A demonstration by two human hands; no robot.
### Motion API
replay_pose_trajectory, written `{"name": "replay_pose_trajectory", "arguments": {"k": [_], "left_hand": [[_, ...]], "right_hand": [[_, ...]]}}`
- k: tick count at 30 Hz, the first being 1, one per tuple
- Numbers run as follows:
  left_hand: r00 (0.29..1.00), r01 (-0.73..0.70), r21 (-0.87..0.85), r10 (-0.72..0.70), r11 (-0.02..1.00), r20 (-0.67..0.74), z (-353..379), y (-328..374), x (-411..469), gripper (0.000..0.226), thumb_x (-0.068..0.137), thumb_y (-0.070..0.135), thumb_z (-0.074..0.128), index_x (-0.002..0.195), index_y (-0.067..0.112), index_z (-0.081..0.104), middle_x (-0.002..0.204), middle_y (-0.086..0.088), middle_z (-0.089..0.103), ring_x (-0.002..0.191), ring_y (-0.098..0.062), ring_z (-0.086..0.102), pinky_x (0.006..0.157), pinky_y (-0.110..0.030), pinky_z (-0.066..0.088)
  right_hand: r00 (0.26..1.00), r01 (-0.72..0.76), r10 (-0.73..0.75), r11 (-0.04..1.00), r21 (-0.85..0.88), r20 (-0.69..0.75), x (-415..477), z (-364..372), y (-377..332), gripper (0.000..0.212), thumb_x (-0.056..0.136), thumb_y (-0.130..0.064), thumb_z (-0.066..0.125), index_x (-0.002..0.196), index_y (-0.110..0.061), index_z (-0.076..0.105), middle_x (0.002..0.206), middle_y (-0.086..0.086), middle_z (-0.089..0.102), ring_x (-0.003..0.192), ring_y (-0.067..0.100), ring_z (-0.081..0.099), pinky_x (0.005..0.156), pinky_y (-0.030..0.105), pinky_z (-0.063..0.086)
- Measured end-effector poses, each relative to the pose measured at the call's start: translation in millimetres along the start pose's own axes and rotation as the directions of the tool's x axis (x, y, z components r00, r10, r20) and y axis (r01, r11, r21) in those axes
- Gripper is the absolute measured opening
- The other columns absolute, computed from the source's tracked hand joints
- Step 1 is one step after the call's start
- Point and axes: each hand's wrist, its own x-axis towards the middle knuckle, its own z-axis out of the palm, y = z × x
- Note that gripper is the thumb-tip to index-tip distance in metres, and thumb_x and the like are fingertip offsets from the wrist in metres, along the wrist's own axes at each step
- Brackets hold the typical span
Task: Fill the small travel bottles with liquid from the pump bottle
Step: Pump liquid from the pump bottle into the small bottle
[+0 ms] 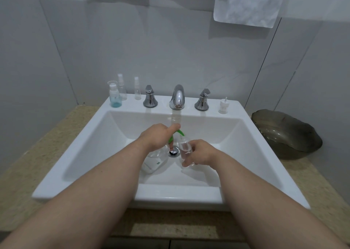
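Head view: pump bottle [155, 160] is gripped at the neck by the left hand [157, 135], forefinger laid on the green pump head [180, 132]. Travel bottle [185, 151] is clasped by the right hand [203, 154], mouth tucked right under it. Both are kept inside the sink [244, 154] (drips caught, presumably).

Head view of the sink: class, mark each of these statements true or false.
1. The left hand holds the pump bottle by its green top. True.
2. The pump bottle stands on the counter. False: it is inside the sink.
3. The right hand holds a small bottle under the green nozzle. True.
4. The dark bowl sits left of the sink. False: it sits on the right.
5. The bottle with blue liquid stands on the sink's back ledge. True.
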Motion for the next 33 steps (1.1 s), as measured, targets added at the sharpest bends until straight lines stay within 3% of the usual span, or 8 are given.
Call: {"name": "replay_pose_trajectory", "arguments": {"k": [7, 12, 19, 23, 28, 33], "left_hand": [[1.000, -0.007, 0.005, 0.007, 1.000, 0.001, 0.8, 0.5, 1.4, 0.077, 0.094, 0.071, 0.036, 0.055, 0.018, 0.076, 0.079, 0.004, 0.070, 0.084, -0.021, 0.065, 0.097, -0.044, 0.050], [1.000, -0.005, -0.007, 0.005, 1.000, 0.009, 1.3, -0.3, 2.5, 0.075, 0.087, 0.072, 0.034, 0.055, 0.019, 0.075, 0.077, 0.005, 0.071, 0.082, -0.022, 0.065, 0.096, -0.045, 0.051], [1.000, -0.005, -0.040, 0.006, 0.999, 0.025, 1.1, -1.5, 3.4, 0.066, 0.085, 0.063, 0.038, 0.053, 0.017, 0.073, 0.072, 0.002, 0.071, 0.074, -0.023, 0.060, 0.091, -0.047, 0.055], [0.999, 0.000, -0.043, 0.002, 0.999, 0.047, -0.2, -2.3, 5.0, 0.060, 0.082, 0.057, 0.038, 0.052, 0.018, 0.072, 0.065, 0.002, 0.071, 0.070, -0.024, 0.054, 0.088, -0.046, 0.055], [1.000, 0.000, -0.042, 0.001, 0.999, 0.028, 0.9, -2.2, 2.9, 0.067, 0.088, 0.067, 0.040, 0.052, 0.019, 0.071, 0.069, 0.005, 0.070, 0.073, -0.021, 0.059, 0.087, -0.043, 0.051], [1.000, -0.019, -0.021, 0.019, 1.000, 0.004, 0.3, -3.3, 1.3, 0.079, 0.090, 0.078, 0.034, 0.055, 0.020, 0.076, 0.083, 0.004, 0.072, 0.085, -0.021, 0.065, 0.095, -0.043, 0.050]], "right_hand": [[1.000, -0.018, 0.018, 1.000, -0.001, 0.003, 2.1, 1.3, 1.6, 0.034, 0.068, 0.008, 0.083, 0.075, -0.018, 0.062, 0.065, -0.009, 0.062, 0.058, 0.009, 0.058, 0.057, 0.020, 0.049], [1.000, -0.005, 0.005, 1.000, -0.015, -0.012, 4.9, 1.3, 4.2, 0.035, 0.065, 0.009, 0.083, 0.072, -0.019, 0.063, 0.071, -0.006, 0.067, 0.067, 0.014, 0.062, 0.072, 0.030, 0.055], [1.000, -0.001, 0.001, 1.000, -0.020, 0.003, 5.3, 1.4, 5.6, 0.034, 0.066, 0.010, 0.081, 0.073, -0.018, 0.063, 0.073, -0.006, 0.066, 0.069, 0.015, 0.062, 0.067, 0.026, 0.054], [1.000, 0.005, -0.005, 1.000, -0.026, 0.003, 6.9, 2.2, 6.8, 0.034, 0.065, 0.010, 0.081, 0.072, -0.019, 0.065, 0.073, -0.005, 0.066, 0.070, 0.016, 0.063, 0.083, 0.036, 0.059], [1.000, 0.001, -0.001, 1.000, 0.005, 0.018, 8.6, 2.2, 8.5, 0.034, 0.066, 0.012, 0.079, 0.076, -0.017, 0.065, 0.074, -0.002, 0.066, 0.072, 0.020, 0.064, 0.084, 0.039, 0.059], [0.999, 0.009, -0.010, 1.000, 0.005, 0.034, 9.5, 2.1, 9.5, 0.032, 0.065, 0.012, 0.079, 0.077, -0.015, 0.066, 0.072, -0.002, 0.065, 0.074, 0.022, 0.064, 0.086, 0.041, 0.058]]}}
